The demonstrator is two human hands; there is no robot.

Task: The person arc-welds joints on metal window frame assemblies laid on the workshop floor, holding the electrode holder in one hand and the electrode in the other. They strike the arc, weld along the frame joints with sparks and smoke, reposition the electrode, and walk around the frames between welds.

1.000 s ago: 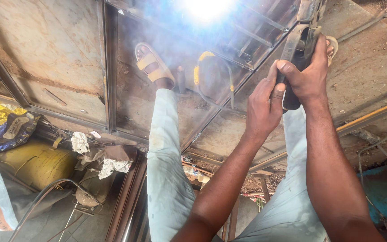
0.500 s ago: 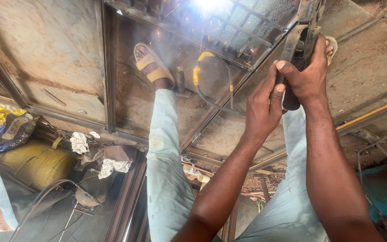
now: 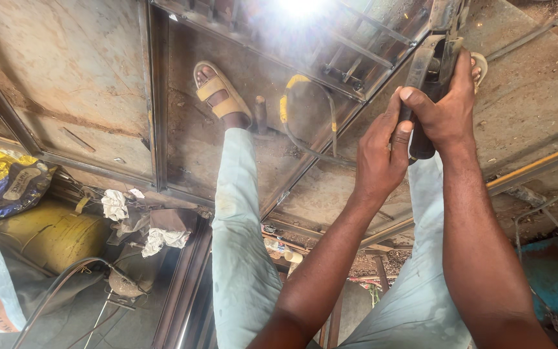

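Forearms rise from the bottom edge, over my pale trousers (image 3: 240,258). My right hand (image 3: 444,106) is wrapped tight around the dark welding holder (image 3: 431,68), upper right; my left hand (image 3: 377,158) braces just beside it, fingers curled, thumb touching the grip. Beyond, my sandalled foot (image 3: 221,97) rests on the rusty steel frame (image 3: 156,97), bright glare (image 3: 298,8) at the top edge.

We stand on a metal frame (image 3: 163,103); a cylinder (image 3: 53,236) and sacks (image 3: 4,184) lie to its left, rags (image 3: 116,205) between.
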